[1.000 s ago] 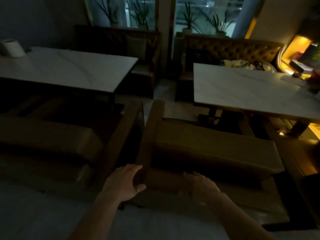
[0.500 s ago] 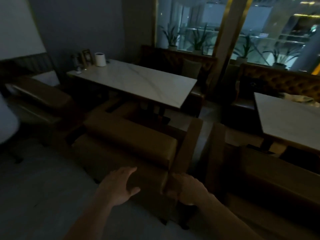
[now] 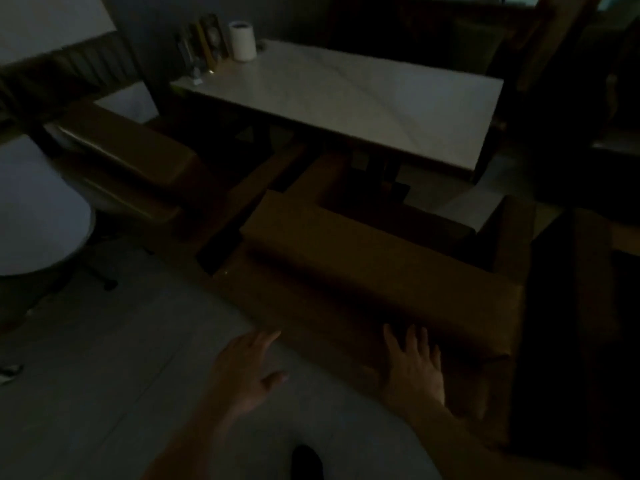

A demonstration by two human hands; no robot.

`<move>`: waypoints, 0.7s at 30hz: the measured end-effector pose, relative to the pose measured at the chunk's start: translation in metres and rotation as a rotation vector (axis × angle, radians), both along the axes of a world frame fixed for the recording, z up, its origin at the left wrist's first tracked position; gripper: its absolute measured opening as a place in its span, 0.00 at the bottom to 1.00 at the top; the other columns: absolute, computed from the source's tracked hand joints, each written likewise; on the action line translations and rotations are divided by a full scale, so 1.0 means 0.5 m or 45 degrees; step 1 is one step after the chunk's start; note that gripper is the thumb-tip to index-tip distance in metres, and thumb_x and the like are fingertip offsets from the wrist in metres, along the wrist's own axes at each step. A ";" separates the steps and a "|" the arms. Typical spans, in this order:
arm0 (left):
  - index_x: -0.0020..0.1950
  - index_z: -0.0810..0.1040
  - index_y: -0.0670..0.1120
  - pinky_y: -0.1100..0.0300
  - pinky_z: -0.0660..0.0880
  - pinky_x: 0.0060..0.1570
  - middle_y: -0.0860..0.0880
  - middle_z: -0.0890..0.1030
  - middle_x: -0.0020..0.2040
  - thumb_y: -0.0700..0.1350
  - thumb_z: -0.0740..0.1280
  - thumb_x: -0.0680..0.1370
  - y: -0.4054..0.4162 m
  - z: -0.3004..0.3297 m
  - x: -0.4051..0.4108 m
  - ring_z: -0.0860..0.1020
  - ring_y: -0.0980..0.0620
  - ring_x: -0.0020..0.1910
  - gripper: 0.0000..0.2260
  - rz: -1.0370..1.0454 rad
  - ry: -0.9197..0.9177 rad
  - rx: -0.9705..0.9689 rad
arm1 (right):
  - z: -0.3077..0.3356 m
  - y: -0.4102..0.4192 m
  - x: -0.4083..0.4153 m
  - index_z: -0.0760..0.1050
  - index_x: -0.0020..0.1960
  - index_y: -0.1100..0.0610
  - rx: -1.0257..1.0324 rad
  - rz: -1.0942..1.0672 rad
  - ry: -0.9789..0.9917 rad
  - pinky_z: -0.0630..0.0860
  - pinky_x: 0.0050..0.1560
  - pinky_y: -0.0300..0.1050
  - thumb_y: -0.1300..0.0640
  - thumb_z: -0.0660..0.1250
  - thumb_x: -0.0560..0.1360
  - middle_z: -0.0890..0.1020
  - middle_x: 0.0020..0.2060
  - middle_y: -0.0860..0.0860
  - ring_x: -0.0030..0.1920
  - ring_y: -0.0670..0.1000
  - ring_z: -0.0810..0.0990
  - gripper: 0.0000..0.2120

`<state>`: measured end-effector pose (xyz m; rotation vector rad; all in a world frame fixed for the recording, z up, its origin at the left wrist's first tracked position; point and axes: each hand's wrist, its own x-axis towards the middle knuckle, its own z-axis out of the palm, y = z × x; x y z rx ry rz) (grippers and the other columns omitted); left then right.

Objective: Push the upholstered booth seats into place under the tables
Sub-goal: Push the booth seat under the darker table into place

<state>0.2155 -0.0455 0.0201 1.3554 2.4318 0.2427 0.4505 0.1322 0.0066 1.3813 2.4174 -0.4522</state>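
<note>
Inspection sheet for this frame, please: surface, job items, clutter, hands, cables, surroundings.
Surface: marble-look table, mostly bare; pale floor.
Job's things: brown booth seat in front of the table, seemingly not yet under it; second seat to its left.
Clutter: white paper roll and small upright items at the table's far corner, too dim to identify.
Hands: left hand open, over the floor beside the seat back; right hand open, flat against the seat back.
Cables: nothing seen.
Surroundings: very dim; white rounded object at left.
</note>
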 end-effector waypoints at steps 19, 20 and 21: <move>0.78 0.59 0.58 0.44 0.58 0.73 0.49 0.61 0.78 0.61 0.69 0.74 0.209 -0.163 -0.178 0.55 0.44 0.77 0.36 -0.408 0.184 0.077 | -0.119 -0.037 -0.055 0.40 0.80 0.43 0.234 -0.303 -0.002 0.52 0.74 0.72 0.35 0.55 0.78 0.51 0.79 0.62 0.79 0.64 0.46 0.38; 0.78 0.58 0.59 0.45 0.57 0.73 0.50 0.61 0.79 0.61 0.68 0.74 0.209 -0.162 -0.182 0.54 0.45 0.78 0.35 -0.415 0.199 0.087 | -0.120 -0.037 -0.058 0.41 0.80 0.43 0.251 -0.308 0.002 0.53 0.74 0.72 0.35 0.57 0.78 0.53 0.79 0.62 0.79 0.65 0.47 0.38; 0.78 0.57 0.59 0.46 0.57 0.73 0.51 0.60 0.79 0.62 0.67 0.75 0.209 -0.160 -0.187 0.54 0.45 0.78 0.34 -0.424 0.213 0.092 | -0.121 -0.037 -0.062 0.43 0.80 0.43 0.264 -0.315 0.008 0.54 0.74 0.72 0.36 0.58 0.78 0.54 0.79 0.62 0.79 0.65 0.48 0.38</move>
